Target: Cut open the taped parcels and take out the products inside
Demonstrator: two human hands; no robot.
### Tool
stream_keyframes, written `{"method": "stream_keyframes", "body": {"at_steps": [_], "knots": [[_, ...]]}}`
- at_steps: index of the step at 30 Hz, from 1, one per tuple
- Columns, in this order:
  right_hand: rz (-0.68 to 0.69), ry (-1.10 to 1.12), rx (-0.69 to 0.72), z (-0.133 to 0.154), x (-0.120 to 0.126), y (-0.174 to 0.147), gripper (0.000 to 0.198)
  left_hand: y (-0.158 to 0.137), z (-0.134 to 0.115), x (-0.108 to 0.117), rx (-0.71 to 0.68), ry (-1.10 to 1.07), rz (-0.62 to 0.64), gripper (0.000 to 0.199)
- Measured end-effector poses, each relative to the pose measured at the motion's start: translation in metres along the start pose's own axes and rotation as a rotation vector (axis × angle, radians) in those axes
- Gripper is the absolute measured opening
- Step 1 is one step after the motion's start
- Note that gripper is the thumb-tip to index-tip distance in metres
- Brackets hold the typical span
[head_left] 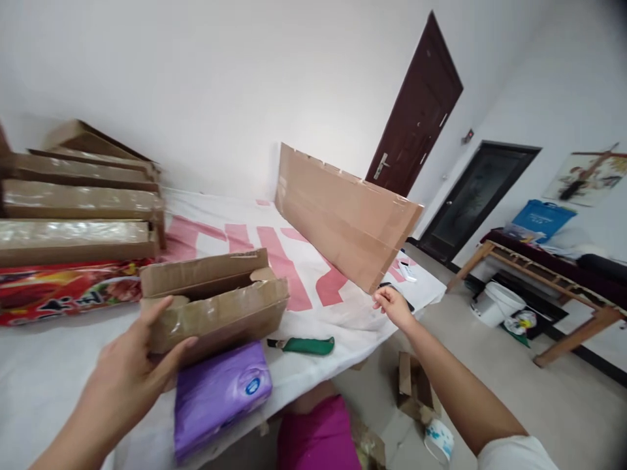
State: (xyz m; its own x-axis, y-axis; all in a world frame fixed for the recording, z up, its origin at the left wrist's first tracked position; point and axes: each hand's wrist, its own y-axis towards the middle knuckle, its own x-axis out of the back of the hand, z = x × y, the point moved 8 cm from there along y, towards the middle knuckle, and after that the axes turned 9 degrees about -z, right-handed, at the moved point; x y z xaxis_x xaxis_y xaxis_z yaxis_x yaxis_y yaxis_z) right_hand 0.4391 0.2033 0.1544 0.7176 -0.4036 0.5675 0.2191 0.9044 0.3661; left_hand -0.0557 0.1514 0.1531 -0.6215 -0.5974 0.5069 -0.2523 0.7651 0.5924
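Right hand (pixel 394 307) pinches cardboard sheet (pixel 343 222) by one corner, tilted over table (pixel 355 326); so small a hold may let it swing. Left hand (pixel 127 362), thumb spread, grips box (pixel 223 320) end; squeezing could buckle it.

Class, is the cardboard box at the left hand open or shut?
Open. The cardboard box shows its dark inside between its long sides.

No legible lettering or numbers
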Motion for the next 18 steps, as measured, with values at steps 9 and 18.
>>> {"method": "stream_keyframes", "body": {"at_steps": [9, 18], "knots": [[0.046, -0.267, 0.187, -0.050, -0.021, -0.084, 0.010, -0.004, 0.001, -0.001, 0.080, 0.114, 0.065, 0.077], [-0.080, -0.332, 0.438, -0.063, -0.043, -0.129, 0.027, -0.012, 0.006, 0.002, -0.093, -0.044, -0.126, 0.070]]}}
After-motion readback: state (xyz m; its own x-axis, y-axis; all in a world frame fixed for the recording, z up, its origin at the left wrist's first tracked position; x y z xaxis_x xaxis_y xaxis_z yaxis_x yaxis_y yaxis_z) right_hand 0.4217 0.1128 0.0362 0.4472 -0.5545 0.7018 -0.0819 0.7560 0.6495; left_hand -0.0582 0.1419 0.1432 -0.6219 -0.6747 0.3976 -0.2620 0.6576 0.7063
